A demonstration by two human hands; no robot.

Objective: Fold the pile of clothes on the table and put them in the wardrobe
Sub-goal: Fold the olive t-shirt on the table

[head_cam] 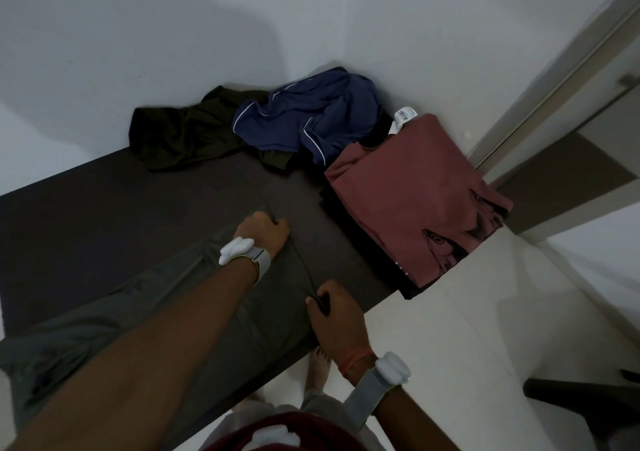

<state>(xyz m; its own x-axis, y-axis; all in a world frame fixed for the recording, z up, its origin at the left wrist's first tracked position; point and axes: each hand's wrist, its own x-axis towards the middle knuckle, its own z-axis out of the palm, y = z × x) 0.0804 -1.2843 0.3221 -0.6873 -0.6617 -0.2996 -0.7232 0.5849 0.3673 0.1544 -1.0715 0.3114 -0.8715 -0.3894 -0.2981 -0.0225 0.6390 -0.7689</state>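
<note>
With our left hand (265, 231) and right hand (329, 307) pinching the grey trousers' (194, 298) waistband flat on the surface (86, 215), we judge folding partly done: maroon shirt (412, 194) stacked, blue garment (311, 118) and dark green garment (180, 135) still crumpled.

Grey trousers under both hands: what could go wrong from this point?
1. The grey trousers hang off the table's left edge; they may slide while the left hand and right hand grip the waist.
2. The folded maroon shirt overhangs the table's right edge and could be knocked off.
</note>
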